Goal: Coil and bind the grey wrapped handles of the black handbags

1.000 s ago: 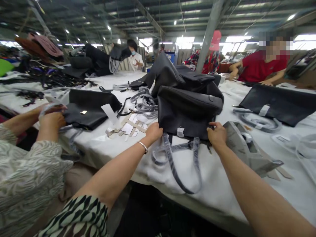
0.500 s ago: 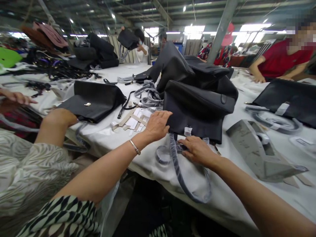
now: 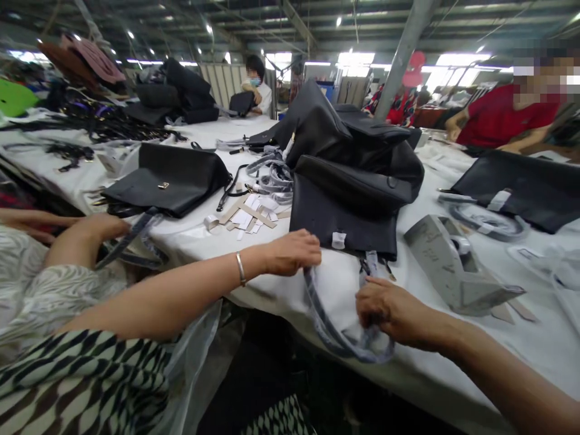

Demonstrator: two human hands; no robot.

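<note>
A black handbag lies on the white-covered table in front of me, its flap raised toward the back. A plastic-wrapped strap loops down from the bag's front edge over the table edge. My left hand is closed around the strap near the bag's left front corner. To its right, my right hand is closed on the strap's other side, just below the bag's front edge. A piece of white tape sticks to the bag near that edge.
To the right stands a grey tape dispenser. Cardboard strips and white paper pieces lie left of the bag. Behind it is a heap of black bags. A co-worker's hand is by another black bag at left.
My left hand has moved down from the bag's side and closed on the strap. My right hand has shifted right and down, its fingers now curled. The loose strap coil has been drawn away.
</note>
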